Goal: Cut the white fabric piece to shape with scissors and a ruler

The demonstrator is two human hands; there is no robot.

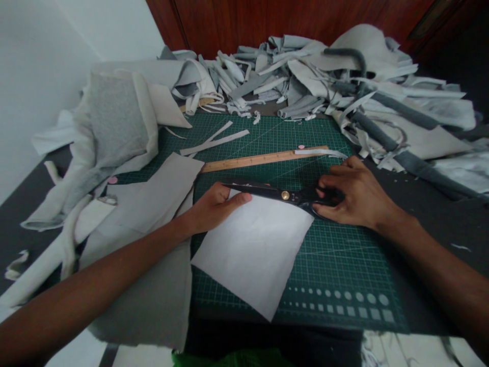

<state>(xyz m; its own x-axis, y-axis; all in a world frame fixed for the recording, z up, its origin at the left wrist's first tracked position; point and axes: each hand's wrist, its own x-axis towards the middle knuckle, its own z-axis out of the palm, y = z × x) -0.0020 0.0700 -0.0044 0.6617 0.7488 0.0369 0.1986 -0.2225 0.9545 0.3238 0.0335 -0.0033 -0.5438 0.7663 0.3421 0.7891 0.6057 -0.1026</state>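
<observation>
My right hand (346,196) is closed around the handles of black scissors (285,194), whose blades point left. The blades lie along the upper edge of a white, paper-like sheet (254,244) and look nearly closed. My left hand (217,206) pinches the sheet's upper left part, thumb on top, close to the blade tips. Below my hands the sheet hangs over a green cutting mat (344,255). A narrow white strip (319,152) lies just beyond my right hand, across the end of a wooden ruler (263,159).
Grey fabric-like pieces (153,199) lie left of the sheet, partly under my left forearm. Two thin strips (216,141) rest on the mat. Piled scraps (260,76) line the back, and a folded bundle (118,112) stands left. A dark tube-like piece (397,142) crosses the right pile.
</observation>
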